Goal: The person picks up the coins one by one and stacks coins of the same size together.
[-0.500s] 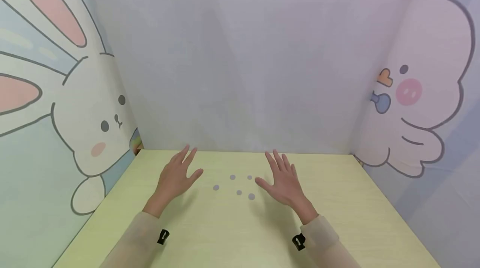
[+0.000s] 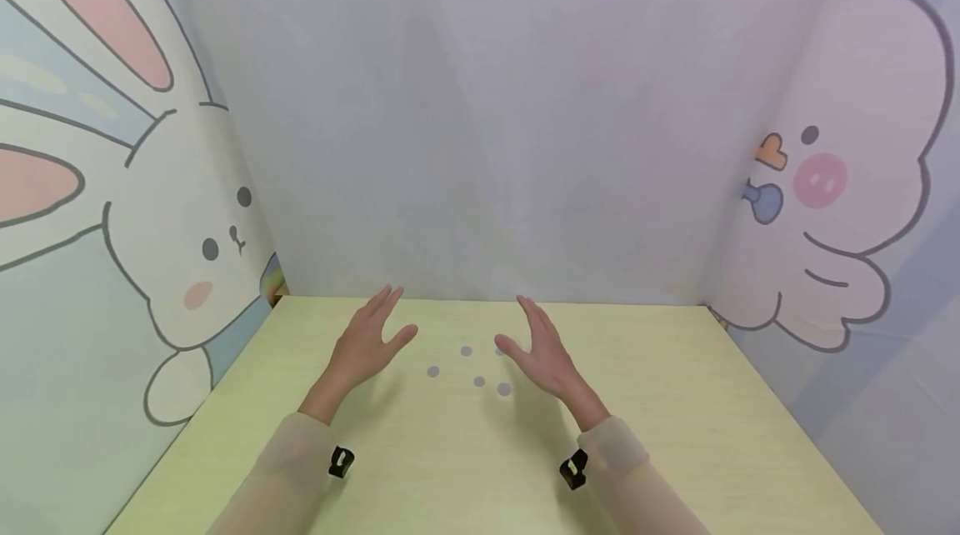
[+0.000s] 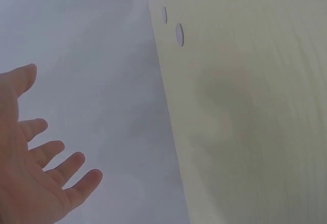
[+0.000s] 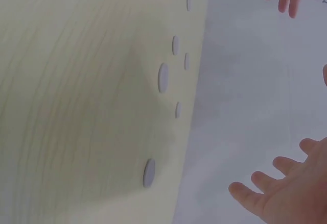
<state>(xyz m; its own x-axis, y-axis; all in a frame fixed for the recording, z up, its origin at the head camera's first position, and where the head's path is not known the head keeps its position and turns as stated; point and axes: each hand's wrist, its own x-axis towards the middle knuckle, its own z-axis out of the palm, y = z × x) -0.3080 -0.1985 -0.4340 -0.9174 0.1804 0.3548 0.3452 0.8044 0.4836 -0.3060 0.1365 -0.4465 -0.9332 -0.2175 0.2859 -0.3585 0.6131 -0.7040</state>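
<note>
Several small flat grey discs [image 2: 504,389] lie scattered on the pale yellow table [image 2: 450,460]; the right wrist view shows them edge-on, with one disc [image 4: 149,173] apart from the others. My left hand [image 2: 365,346] hovers left of the group, thumb apart from straight fingers, holding nothing. Over the right side of the group, my right hand [image 2: 542,354] is also raised with fingers extended and nothing held. Its thumb partly covers the far right disc [image 2: 498,351] in the head view. The left wrist view shows the left palm [image 3: 25,183] with fingers spread.
A pale cloth backdrop [image 2: 480,143] rises behind the table's far edge. Side cloths carry a printed rabbit [image 2: 172,260] on the left and a printed chick [image 2: 855,110] on the right. Black clips [image 2: 342,462] sit by both sleeve cuffs.
Both hands have moved inward, the right one farther, and their fingers are closer together. The right thumb now overlaps a disc that showed beside it before. The discs have stayed put.
</note>
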